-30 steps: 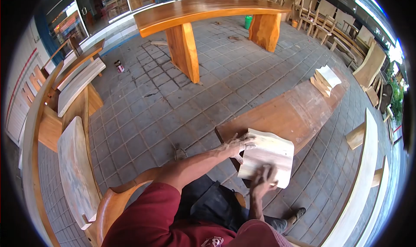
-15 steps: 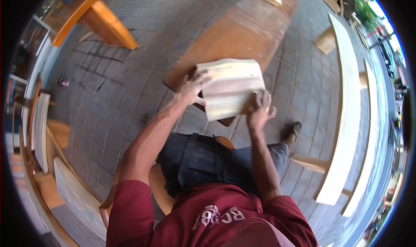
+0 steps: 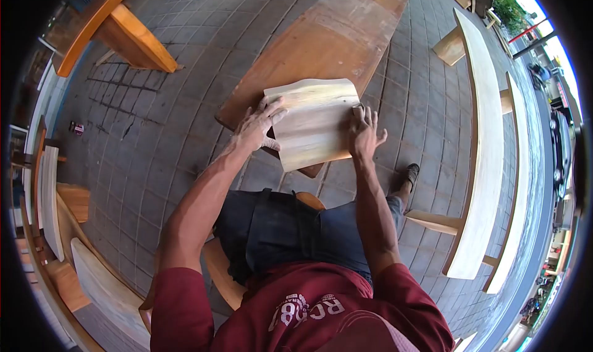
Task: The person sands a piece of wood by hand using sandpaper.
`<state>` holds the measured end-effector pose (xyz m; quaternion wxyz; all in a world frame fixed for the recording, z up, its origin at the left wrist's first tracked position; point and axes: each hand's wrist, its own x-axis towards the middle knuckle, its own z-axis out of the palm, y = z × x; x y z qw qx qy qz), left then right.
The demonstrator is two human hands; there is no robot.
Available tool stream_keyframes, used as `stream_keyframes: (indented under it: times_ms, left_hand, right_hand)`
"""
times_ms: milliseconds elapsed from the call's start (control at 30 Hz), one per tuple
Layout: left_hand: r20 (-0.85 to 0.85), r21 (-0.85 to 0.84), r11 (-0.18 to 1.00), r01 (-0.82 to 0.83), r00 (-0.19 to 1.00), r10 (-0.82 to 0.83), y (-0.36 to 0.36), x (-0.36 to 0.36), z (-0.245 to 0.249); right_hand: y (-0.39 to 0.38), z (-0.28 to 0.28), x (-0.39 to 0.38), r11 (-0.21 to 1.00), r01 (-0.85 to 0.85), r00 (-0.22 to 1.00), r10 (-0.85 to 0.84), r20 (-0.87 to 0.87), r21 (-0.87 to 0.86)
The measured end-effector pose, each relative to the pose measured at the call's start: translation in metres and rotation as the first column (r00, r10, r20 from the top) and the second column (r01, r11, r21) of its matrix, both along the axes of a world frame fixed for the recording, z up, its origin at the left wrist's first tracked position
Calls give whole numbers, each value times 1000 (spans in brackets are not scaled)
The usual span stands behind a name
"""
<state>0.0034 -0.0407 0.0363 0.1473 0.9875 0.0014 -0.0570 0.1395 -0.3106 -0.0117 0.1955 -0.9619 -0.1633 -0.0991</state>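
The wood slab [image 3: 312, 126] is a pale, roughly square piece with a wavy top edge and grey-greenish streaks running through the grain, no finish on it that I can see. It lies flat on the near end of a long reddish-brown plank [image 3: 321, 40], with its near corner hanging a bit over the end, right in front of the seated person's knees.

Neither hand is really gripping it. The left hand [image 3: 258, 128] is spread open on the slab's left edge, fingers fanned onto the top and thumb along the side. The right hand [image 3: 364, 132] lies flat on the right edge, fingers splayed wide and pressing down. There's a small dark bit by its fingertips, can't tell what. Pale benches [image 3: 482, 135] stand off to the right on the paved floor [image 3: 185, 105].
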Motion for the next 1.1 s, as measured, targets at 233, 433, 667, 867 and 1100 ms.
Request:
stream_keyframes:
  times_ms: [233,433,667,867,1100]
  left_hand:
    - [-42,-9,1000,-8,999,7,-1,1,1]
    - [-29,-63,997,-36,999,34,2,-1,-2]
    - [-83,-4,1000,-25,996,24,-5,2,5]
    - [46,-64,998,16,999,-13,-1,-1,-2]
    - [-101,29,999,-32,994,35,-9,4,12]
  right_hand:
    - [75,5,-69,827,-556,829,559,-20,81]
    - [40,41,21,970,-226,967,213,-139,-86]
    - [79,-19,-1,921,-389,921,388,27,28]
    - [82,6,29,923,-385,922,385,34,14]
    - [166,-11,39,825,-551,830,526,-186,-128]
